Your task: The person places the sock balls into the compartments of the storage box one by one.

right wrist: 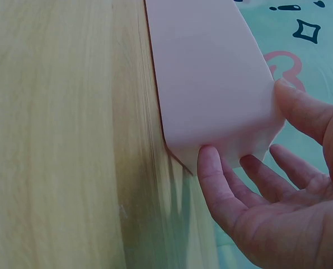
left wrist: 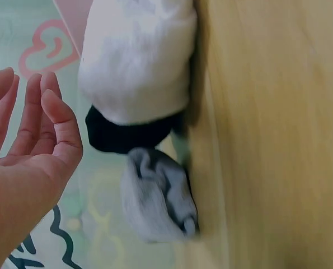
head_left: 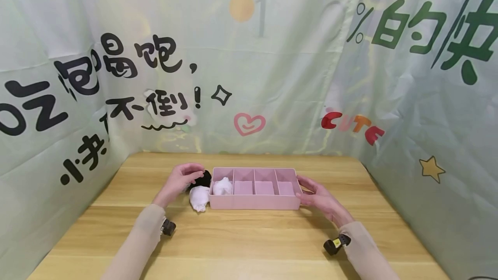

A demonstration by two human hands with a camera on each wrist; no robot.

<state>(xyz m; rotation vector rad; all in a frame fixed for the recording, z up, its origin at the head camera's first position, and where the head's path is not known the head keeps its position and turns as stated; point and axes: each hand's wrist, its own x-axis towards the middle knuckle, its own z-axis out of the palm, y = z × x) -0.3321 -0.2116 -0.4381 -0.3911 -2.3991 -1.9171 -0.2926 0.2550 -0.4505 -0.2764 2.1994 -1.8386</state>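
A pink box (head_left: 254,202) with several compartments stands on the table, and a white rolled-up sock bundle (head_left: 223,186) sits in its leftmost compartment. My right hand (head_left: 320,198) holds the box's right end, thumb at the top edge and fingertips against the end wall. Left of the box lie another white sock bundle (head_left: 199,198) and a black sock bundle (head_left: 203,179). A grey sock bundle (left wrist: 158,196) shows beside the black one in the left wrist view. My left hand (head_left: 182,181) hovers by the black bundle, fingers loosely bent with nothing between them.
The wooden table (head_left: 241,245) extends in front of the box. Printed cloth (head_left: 288,77) hangs behind it and along both sides. A wrist camera (head_left: 168,227) is strapped to the left sleeve, and another camera (head_left: 335,244) to the right.
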